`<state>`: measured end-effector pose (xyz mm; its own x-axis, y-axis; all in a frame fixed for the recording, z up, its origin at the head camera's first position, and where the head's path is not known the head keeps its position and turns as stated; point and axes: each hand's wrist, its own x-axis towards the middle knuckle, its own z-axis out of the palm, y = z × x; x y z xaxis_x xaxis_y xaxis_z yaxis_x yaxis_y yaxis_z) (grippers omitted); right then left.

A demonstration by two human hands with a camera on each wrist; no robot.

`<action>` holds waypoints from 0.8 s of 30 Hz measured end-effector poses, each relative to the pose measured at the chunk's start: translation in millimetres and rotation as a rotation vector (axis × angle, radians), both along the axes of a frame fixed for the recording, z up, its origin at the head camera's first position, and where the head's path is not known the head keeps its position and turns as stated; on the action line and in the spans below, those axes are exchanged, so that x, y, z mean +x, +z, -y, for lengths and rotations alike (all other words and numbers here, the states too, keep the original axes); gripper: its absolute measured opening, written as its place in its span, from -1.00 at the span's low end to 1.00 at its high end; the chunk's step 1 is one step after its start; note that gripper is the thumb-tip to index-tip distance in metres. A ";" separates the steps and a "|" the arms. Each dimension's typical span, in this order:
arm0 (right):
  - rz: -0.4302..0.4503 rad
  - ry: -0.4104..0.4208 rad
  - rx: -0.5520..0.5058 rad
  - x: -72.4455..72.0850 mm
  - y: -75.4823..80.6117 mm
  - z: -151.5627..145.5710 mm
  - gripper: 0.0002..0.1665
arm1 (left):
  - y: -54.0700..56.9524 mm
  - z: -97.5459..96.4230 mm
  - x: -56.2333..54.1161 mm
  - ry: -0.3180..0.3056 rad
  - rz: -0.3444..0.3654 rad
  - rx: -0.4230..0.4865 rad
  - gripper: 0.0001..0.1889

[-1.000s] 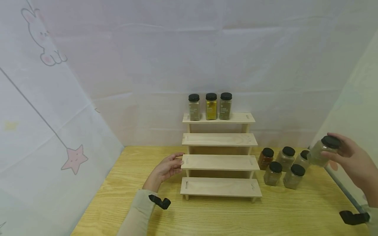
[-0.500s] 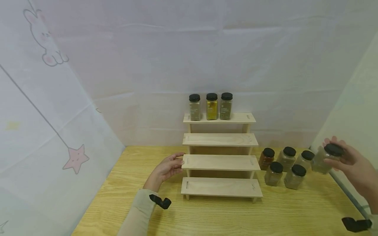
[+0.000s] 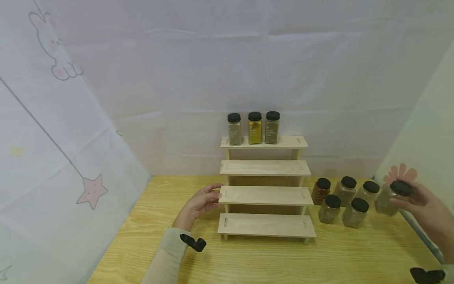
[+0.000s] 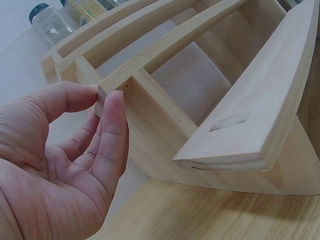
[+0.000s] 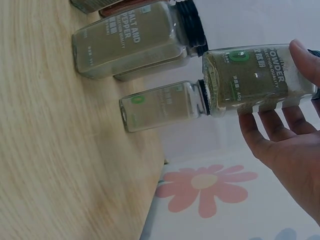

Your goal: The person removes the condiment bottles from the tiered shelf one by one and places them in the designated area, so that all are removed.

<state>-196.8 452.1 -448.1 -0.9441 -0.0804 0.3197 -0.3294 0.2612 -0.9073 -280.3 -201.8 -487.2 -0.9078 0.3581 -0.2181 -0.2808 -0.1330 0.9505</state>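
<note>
My left hand pinches the left end of one tier of the four-step pale wooden display rack; in the left wrist view its thumb and fingers press on that tier's corner. Off to the right, my right hand grips a black-lidded glass spice jar. The right wrist view shows the spice jar raised off the table, its green-marked label partly readable as "powder". Several similar jars stand below and beside it, among them a salt and pepper jar and a smaller-looking jar.
Three spice jars stand on the top tier, the middle one yellow. A reddish jar and several brownish jars cluster right of the rack on the wooden table. Printed cloth walls enclose the back and sides.
My right hand has lowered the spice jar a little toward the table, near the other jars. My left hand keeps its place on the rack.
</note>
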 end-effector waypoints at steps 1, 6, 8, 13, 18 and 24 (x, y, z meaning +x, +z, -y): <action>-0.009 -0.003 0.029 0.9 -1.4 -0.3 -0.16 | 0.1 0.0 -0.1 0.000 0.001 0.002 -0.28; -0.051 0.019 0.066 3.8 -8.7 1.6 -0.17 | 1.5 -0.3 0.2 0.000 0.002 0.013 -0.29; -0.032 0.064 -0.024 4.1 -11.9 2.1 -0.17 | 2.0 -0.4 0.3 0.000 0.002 0.014 -0.29; 0.067 0.096 -0.102 4.7 -21.3 -3.1 -0.13 | 2.4 -0.9 0.4 0.000 0.006 0.015 -0.31; 0.097 0.066 -0.092 3.2 -31.1 -7.3 -0.10 | 2.5 -1.4 0.7 0.006 0.008 0.017 -0.33; 0.078 0.085 -0.146 2.9 -40.8 -6.6 -0.11 | 2.3 -1.4 1.3 0.008 0.007 0.004 -0.32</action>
